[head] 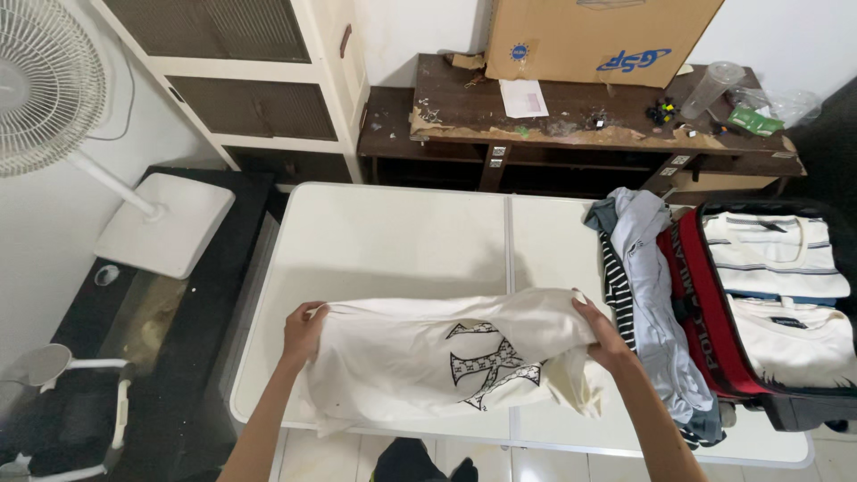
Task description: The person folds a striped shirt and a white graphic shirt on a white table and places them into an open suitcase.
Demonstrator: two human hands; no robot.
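Both hands pinch the white shirt (446, 361): left hand (303, 332) closed on its left edge, right hand (600, 339) closed on the right, over the table (384, 232). One fold looks made, more left. One loose pile (656, 303) of several garments waits; two folded tops sit in the suitcase (786, 411).

We stood in a lived-in room of a home: a white folding table (393, 241) sat beside an open suitcase (777, 312) packed with folded shirts, loose clothes (647, 286) heaped at its edge. A standing fan (54, 89), a louvred cupboard (259, 80) and a cluttered wooden desk (571, 125) under a cardboard box (598, 36) lined the wall.
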